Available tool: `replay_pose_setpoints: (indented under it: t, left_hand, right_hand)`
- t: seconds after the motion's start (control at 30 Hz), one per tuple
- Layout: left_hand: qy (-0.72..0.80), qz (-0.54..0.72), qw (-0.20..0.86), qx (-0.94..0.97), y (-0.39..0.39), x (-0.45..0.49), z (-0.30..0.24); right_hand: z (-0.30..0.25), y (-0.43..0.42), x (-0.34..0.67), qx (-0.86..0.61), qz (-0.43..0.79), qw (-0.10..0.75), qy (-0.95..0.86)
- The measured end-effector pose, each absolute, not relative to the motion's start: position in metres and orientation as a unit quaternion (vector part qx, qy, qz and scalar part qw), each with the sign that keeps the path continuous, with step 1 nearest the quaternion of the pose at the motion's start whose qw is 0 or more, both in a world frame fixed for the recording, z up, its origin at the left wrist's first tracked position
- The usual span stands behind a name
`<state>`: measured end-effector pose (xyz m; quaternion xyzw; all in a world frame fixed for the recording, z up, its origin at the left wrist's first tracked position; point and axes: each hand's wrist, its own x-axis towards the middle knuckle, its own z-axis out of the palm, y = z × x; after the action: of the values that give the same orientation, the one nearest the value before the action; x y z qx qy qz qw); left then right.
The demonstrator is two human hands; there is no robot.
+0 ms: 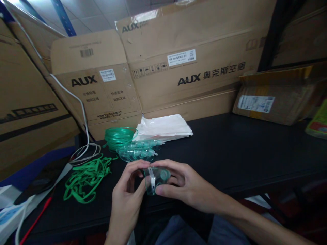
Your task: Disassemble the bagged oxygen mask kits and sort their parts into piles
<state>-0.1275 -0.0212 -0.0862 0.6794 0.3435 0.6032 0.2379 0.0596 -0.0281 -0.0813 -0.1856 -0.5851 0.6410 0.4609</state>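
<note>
On the head feed I count one clear green plastic mask (156, 177) with a pale strip, held over the near edge of the black table (212, 149); left hand (129, 185) and right hand (187, 183) both have fingers clamped on it. Also one coil of green tubing (119, 137), one tangle of flat green straps (88, 175), one white stack of thin sheets (163, 126), several more masks (136, 153), overlapping, can't count. Brown printed cardboard (158, 78) behind, panelled ceiling (102, 17). Strip side faces left, round port right; can't tell long axis.

The mask (158, 176) is pale green (its strip (152, 181) silvery), the tabletop (217, 149) black.
</note>
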Motion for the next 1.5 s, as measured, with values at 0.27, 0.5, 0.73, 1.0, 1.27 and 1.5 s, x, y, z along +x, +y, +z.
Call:
replay_pose_setpoints:
  t: [0.27,0.5,0.73,1.0,1.27,1.5]
  left_hand:
    - [0.351,0.593,0.190,0.700,-0.022,-0.129,-0.088]
    - [0.350,0.621,0.154,0.684,-0.023,-0.129,-0.090]
    - [0.345,0.621,0.042,0.702,-0.028,-0.123,-0.094]
    - [0.328,0.620,-0.005,0.713,-0.033,-0.120,-0.096]
    - [0.312,0.624,-0.058,0.714,-0.033,-0.120,-0.098]
    - [0.327,0.633,-0.026,0.701,-0.034,-0.120,-0.099]
  right_hand:
    - [-0.083,-0.027,0.058,-0.209,0.593,0.457,-0.629]
    - [-0.077,-0.033,0.059,-0.241,0.516,0.498,-0.654]
    - [-0.087,-0.043,0.053,-0.282,0.267,0.529,-0.755]
    - [-0.097,-0.046,0.046,-0.298,0.123,0.544,-0.775]
    - [-0.096,-0.047,0.045,-0.302,0.043,0.534,-0.789]
    - [-0.102,-0.043,0.043,-0.319,-0.002,0.522,-0.791]
